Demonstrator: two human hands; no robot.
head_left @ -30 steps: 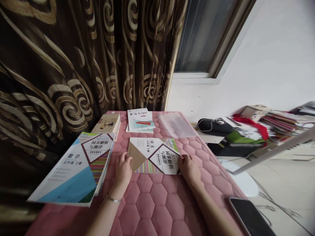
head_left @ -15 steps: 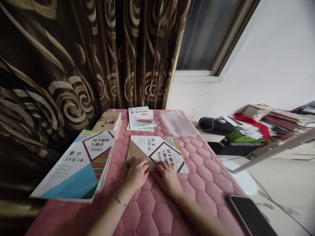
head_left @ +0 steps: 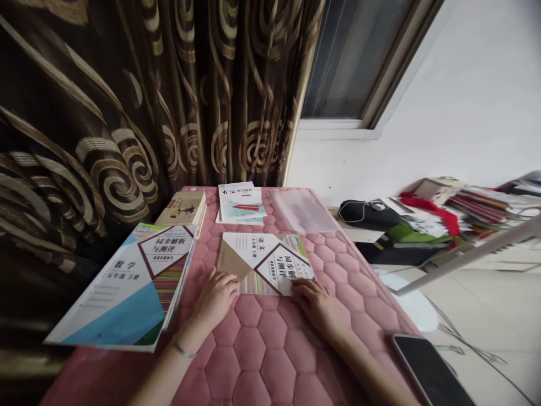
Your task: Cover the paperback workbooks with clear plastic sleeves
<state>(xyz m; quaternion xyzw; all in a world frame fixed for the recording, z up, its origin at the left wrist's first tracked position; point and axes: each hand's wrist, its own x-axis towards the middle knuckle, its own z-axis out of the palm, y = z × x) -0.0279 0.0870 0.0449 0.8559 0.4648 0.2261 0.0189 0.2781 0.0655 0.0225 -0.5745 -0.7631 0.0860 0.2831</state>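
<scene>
Where the Chinese workbook [head_left: 267, 262] lies: flat and cover up on the pink quilted pad [head_left: 270, 361], at 12 o'clock from the hands, its long edges slightly skewed to the pad's edge.
Left hand [head_left: 214, 300]: open and relaxed, not clenched; fingertips touch the workbook's lower left edge, with no grip visible.
Right hand [head_left: 316, 307]: open, palm down, fingers [head_left: 301, 286] lying on the lower right corner; no pinch visible.
Reason for placement: hands at both lower corners appear to steady or square the workbook; judged from their position only.
Math workbook [head_left: 122, 293]: at 10 o'clock, lying cover up, its edge overhanging the pad.
Booklet [head_left: 242, 204]: at 12 o'clock, beyond the workbook, beside a small book [head_left: 181, 207] and a plastic sleeve [head_left: 302, 211].
Layout: covers lie apart, seemingly so each shows.
Phone [head_left: 428, 369]: at 4 o'clock, dark screen up, at the pad's corner.
Curtain [head_left: 105, 113]: at 10 o'clock, hanging beside the pad.
</scene>
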